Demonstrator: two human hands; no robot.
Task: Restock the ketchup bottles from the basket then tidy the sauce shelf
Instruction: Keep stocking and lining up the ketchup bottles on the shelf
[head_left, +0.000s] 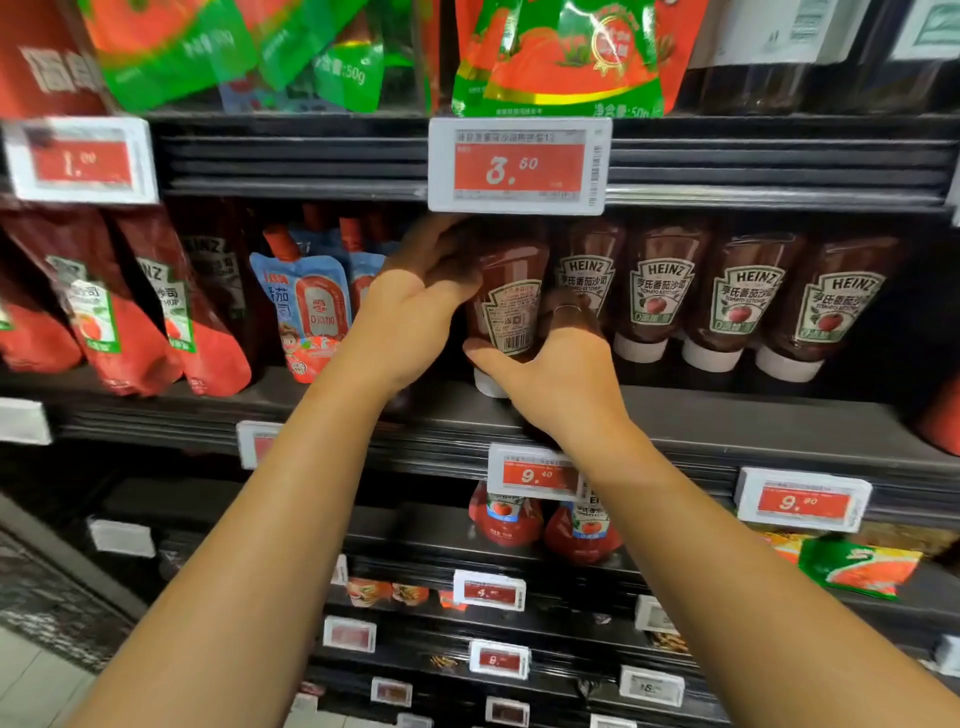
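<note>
Two hands on one Heinz ketchup bottle, cap-down at the left end of the row on the sauce shelf. Left hand wrapped round the upper left flank, fingers curled over the shoulder of the bottle and partly lost in shadow under the price tag reading 3.60. Right hand cupping the lower right side, thumb across the front near the barcode, ring on one finger, white cap peeking out just below. Both grips closed on that same bottle. Back label and barcode facing out, not the Heinz crest — odd one out against the four neighbouring bottles standing to the right, crests forward, caps on the shelf. Looks like the restocking step merging into the tidying: bottle already in its slot, or very nearly, whether the cap touches the shelf hard to tell behind the right hand. Next move probably a twist about the upright axis to bring the crest to the front, then a nudge right to sit flush beside the nearest neighbour. Care needed: narrow cap as base, so easy to tip, and close company on the right. Blue spouted tomato sauce pouches just beyond the left wrist, red Heinz pouches leaning further left. Basket not in view.
</note>
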